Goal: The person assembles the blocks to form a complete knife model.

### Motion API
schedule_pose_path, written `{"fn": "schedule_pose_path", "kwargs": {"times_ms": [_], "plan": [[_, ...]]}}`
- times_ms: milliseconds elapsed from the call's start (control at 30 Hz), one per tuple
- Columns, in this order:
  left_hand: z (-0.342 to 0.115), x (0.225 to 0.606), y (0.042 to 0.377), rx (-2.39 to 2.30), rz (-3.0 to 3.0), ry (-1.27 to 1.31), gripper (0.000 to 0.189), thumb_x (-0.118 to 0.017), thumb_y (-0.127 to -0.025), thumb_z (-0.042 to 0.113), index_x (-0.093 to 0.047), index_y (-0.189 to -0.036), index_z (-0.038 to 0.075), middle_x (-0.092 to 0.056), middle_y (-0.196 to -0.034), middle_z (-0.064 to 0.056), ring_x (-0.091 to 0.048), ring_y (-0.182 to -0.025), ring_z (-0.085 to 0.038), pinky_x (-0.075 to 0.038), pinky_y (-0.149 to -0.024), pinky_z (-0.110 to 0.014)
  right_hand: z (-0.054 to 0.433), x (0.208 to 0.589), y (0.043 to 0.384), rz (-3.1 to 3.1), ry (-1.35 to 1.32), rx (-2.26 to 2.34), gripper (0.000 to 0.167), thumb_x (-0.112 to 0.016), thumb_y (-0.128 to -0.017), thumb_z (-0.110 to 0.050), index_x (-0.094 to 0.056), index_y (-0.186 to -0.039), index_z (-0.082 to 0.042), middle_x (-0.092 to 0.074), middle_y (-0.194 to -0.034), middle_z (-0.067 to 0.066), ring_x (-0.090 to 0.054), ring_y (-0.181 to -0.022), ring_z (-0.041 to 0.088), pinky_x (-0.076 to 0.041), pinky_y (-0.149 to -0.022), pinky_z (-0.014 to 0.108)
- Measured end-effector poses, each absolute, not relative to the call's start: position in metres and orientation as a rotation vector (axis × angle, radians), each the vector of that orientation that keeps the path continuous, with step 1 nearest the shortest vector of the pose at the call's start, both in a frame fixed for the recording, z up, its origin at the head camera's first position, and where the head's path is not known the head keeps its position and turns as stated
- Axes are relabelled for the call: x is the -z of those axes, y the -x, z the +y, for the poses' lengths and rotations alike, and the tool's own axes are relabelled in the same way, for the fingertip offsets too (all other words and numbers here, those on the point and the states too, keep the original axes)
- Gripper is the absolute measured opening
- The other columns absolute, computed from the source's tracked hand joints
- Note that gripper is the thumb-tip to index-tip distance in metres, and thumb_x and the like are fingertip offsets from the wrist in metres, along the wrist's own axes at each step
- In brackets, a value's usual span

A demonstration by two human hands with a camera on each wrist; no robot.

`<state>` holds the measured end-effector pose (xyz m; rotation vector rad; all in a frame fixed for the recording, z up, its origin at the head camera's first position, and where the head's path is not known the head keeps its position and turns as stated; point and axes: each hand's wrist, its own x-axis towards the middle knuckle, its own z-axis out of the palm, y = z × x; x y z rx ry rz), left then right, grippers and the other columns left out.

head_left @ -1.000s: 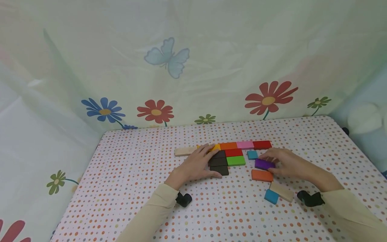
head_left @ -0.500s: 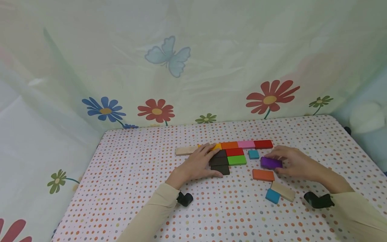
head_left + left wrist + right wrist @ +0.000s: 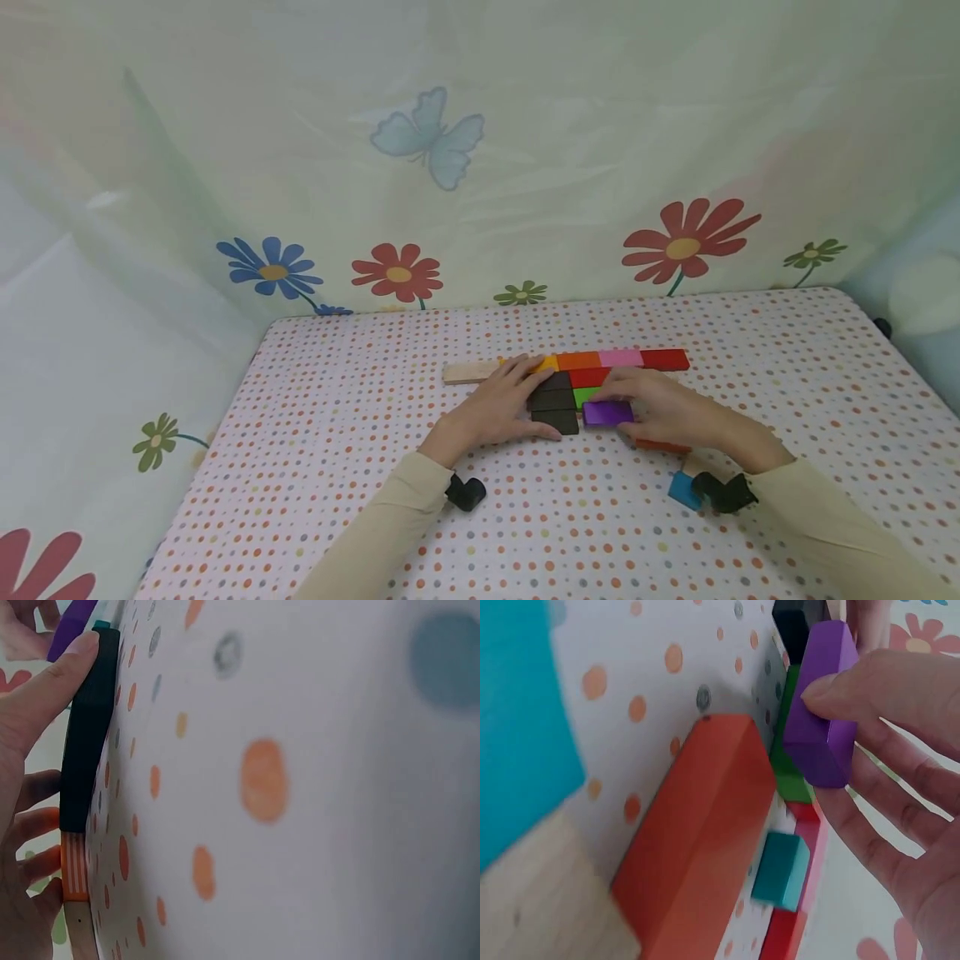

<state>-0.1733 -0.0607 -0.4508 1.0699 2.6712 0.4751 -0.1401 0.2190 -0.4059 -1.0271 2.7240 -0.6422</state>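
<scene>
In the head view my right hand (image 3: 667, 408) pinches a purple wooden block (image 3: 607, 413) between thumb and fingers. The block sits at the near side of a green block (image 3: 583, 395), right of the black blocks (image 3: 555, 422). From the right wrist, the purple block appears raised above the green block (image 3: 784, 769), thumb on one face. My left hand (image 3: 491, 408) rests with spread fingers over the black blocks and the left part of the back row. Its thumb lies along a black block (image 3: 90, 727) in the left wrist view, its other fingers near an orange block (image 3: 74, 866).
The back row runs from a plain wood block (image 3: 468, 372) through orange (image 3: 577, 361) and pink (image 3: 620, 357) to red (image 3: 664, 359). Near the right wrist lie an orange-red block (image 3: 662, 447), a blue block (image 3: 684, 490) and a small teal block (image 3: 780, 870).
My right hand first lifts the purple block slightly rightward, then carries it left to beside the black and green blocks. My left hand stays in place on the blocks.
</scene>
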Motion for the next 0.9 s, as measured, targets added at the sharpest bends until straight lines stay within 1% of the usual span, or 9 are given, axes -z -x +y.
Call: {"fn": "schedule_pose_path", "kwargs": {"times_ms": [67, 167, 300, 533, 600, 733, 900], "plan": [[-0.06, 0.45, 0.173, -0.476, 2.666, -1.063, 0.097, -0.068, -0.092, 0.068, -0.029, -0.167, 0.019, -0.016, -0.175, -0.003, -0.013, -0.161, -0.027, -0.019, -0.128, -0.047, 0.215, 0.407, 0.141, 2.715, 1.039, 0.635, 0.039, -0.089, -0.082, -0.009, -0.078, -0.12, -0.01, -0.065, -0.107, -0.003, -0.061, -0.097, 0.018, -0.059, -0.087, 0.042], [-0.061, 0.45, 0.172, -0.473, 2.66, -1.048, 0.097, -0.068, -0.092, 0.067, -0.029, -0.167, 0.019, -0.016, -0.175, -0.002, -0.013, -0.161, -0.027, -0.021, -0.127, -0.046, 0.212, 0.408, 0.141, 2.699, 1.014, 0.63, 0.038, -0.088, -0.083, -0.008, -0.078, -0.119, -0.011, -0.063, -0.106, -0.005, -0.057, -0.094, 0.014, -0.057, -0.084, 0.038], [-0.063, 0.452, 0.173, -0.484, 2.656, -1.04, 0.096, -0.068, -0.093, 0.066, -0.028, -0.167, 0.019, -0.015, -0.175, -0.002, -0.012, -0.161, -0.027, -0.022, -0.127, -0.046, 0.208, 0.41, 0.139, 2.688, 0.985, 0.634, 0.036, -0.087, -0.083, -0.005, -0.078, -0.117, -0.009, -0.062, -0.107, -0.002, -0.057, -0.094, 0.015, -0.057, -0.084, 0.039], [-0.063, 0.453, 0.173, -0.503, 2.651, -1.047, 0.096, -0.069, -0.093, 0.064, -0.028, -0.167, 0.018, -0.016, -0.175, -0.004, -0.012, -0.161, -0.028, -0.021, -0.127, -0.047, 0.201, 0.415, 0.133, 2.725, 0.957, 0.623, 0.035, -0.088, -0.082, -0.003, -0.078, -0.116, -0.007, -0.064, -0.115, 0.006, -0.06, -0.105, 0.026, -0.058, -0.093, 0.05], [-0.063, 0.453, 0.172, -0.501, 2.652, -1.052, 0.096, -0.069, -0.093, 0.064, -0.028, -0.167, 0.018, -0.016, -0.175, -0.004, -0.012, -0.161, -0.029, -0.021, -0.127, -0.048, 0.201, 0.415, 0.132, 2.736, 0.945, 0.615, 0.036, -0.088, -0.082, -0.003, -0.078, -0.116, -0.006, -0.064, -0.115, 0.008, -0.061, -0.106, 0.028, -0.057, -0.093, 0.051], [-0.061, 0.452, 0.172, -0.499, 2.655, -1.066, 0.096, -0.069, -0.093, 0.064, -0.029, -0.167, 0.017, -0.017, -0.175, -0.004, -0.013, -0.16, -0.029, -0.022, -0.127, -0.048, 0.203, 0.416, 0.128, 2.755, 0.921, 0.627, 0.036, -0.088, -0.082, -0.002, -0.077, -0.116, -0.006, -0.063, -0.114, 0.006, -0.061, -0.107, 0.027, -0.058, -0.093, 0.05], [-0.059, 0.451, 0.173, -0.496, 2.655, -1.067, 0.096, -0.069, -0.093, 0.064, -0.029, -0.167, 0.018, -0.016, -0.175, -0.004, -0.013, -0.16, -0.029, -0.021, -0.127, -0.048, 0.206, 0.417, 0.126, 2.795, 0.923, 0.646, 0.032, -0.086, -0.083, -0.002, -0.078, -0.114, -0.004, -0.062, -0.11, 0.003, -0.059, -0.101, 0.021, -0.059, -0.087, 0.043]]}}
